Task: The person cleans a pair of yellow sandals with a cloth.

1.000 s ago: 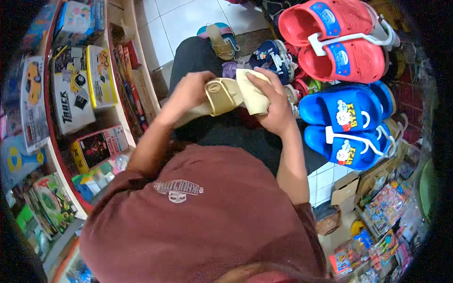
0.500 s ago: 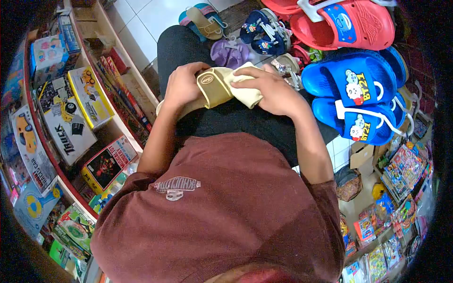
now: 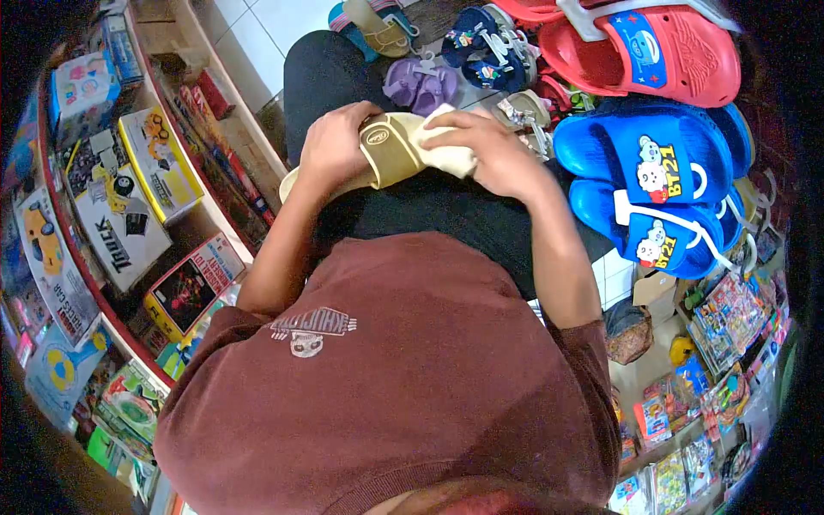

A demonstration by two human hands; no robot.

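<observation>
Your left hand (image 3: 330,148) is closed round the tan sandal (image 3: 378,159) on your lap while your right hand (image 3: 489,154) presses a cream cloth (image 3: 442,148) over its toe end; its long axis runs left-right, so hard rubbing may twist it free onto the floor.

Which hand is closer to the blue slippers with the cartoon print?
Right. The right hand, pressing a pale cloth on the beige slipper, sits just beside the blue slippers. The left hand grips the slipper's far side, farther away.
</observation>
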